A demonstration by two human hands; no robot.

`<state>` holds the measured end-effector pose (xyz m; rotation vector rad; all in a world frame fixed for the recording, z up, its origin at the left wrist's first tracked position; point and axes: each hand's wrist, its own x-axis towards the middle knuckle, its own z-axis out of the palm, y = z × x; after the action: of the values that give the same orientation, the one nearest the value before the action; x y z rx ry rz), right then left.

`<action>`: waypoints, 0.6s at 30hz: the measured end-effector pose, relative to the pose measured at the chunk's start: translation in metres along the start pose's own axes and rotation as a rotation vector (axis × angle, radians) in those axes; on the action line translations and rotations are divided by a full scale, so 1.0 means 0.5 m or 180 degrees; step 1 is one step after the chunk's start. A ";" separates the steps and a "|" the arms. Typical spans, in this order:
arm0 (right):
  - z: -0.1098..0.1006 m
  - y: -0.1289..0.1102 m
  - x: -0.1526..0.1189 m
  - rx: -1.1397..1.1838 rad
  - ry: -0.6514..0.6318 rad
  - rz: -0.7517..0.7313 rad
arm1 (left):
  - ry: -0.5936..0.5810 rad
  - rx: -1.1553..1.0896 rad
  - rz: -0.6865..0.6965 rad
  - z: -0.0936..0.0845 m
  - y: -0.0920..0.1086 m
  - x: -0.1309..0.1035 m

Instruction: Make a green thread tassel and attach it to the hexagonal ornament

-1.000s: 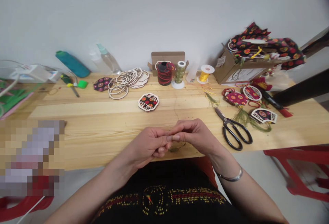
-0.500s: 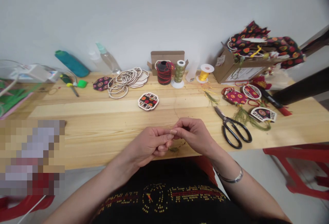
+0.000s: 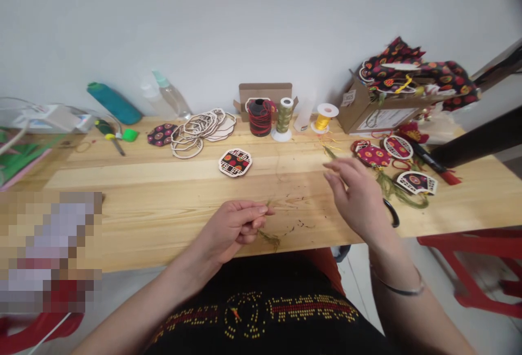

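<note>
My left hand (image 3: 240, 224) is closed in a pinch on a small green thread tassel (image 3: 269, 240), whose strands hang below the fingers near the table's front edge. My right hand (image 3: 354, 194) hovers with thumb and fingers apart, holding nothing. It hides most of the black-handled scissors (image 3: 392, 213); only part of a handle loop shows. Just beyond its fingertips lies a green and yellow tassel (image 3: 328, 152). A patterned octagonal ornament (image 3: 235, 163) lies on the wooden table (image 3: 163, 203), beyond my left hand.
Spools of red-black cord (image 3: 260, 117), green thread (image 3: 284, 118) and yellow thread (image 3: 324, 117) stand at the back. Wooden frames (image 3: 204, 126) are piled left of them. At right are a cardboard box (image 3: 383, 116), finished ornaments (image 3: 416, 182) and a black pole (image 3: 481, 137).
My right hand has left my left hand and moved right, opening over the scissors. My left hand stays in place, and more of the green tassel below it now shows.
</note>
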<state>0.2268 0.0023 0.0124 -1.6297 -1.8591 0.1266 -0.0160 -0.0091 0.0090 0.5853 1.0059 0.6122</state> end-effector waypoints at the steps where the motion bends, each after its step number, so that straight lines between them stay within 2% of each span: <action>1: -0.008 0.014 -0.010 -0.0540 -0.0318 0.0114 | 0.0029 -0.0032 0.0028 -0.003 0.000 0.001; 4: -0.029 0.047 -0.046 -0.1727 -0.1041 0.0421 | 0.0134 -0.0120 0.0101 -0.008 0.004 0.004; 6: -0.041 0.060 -0.067 -0.2112 -0.1258 0.0558 | 0.0242 -0.0187 0.0112 -0.010 0.008 0.006; 10: -0.058 0.074 -0.090 -0.2251 -0.1237 0.0582 | 0.0458 -0.0265 0.0120 -0.011 0.014 0.009; 13: -0.060 0.084 -0.094 -0.2366 -0.1152 0.0405 | 0.0480 -0.0252 0.0157 -0.010 0.013 0.009; 18: -0.055 0.101 -0.095 -0.2462 -0.1241 0.0582 | 0.0491 -0.0196 0.0169 -0.011 0.010 0.007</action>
<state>0.2845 -0.0394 -0.0094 -2.4379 -2.1994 -0.2501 -0.0204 -0.0023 0.0082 0.5175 1.1148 0.7415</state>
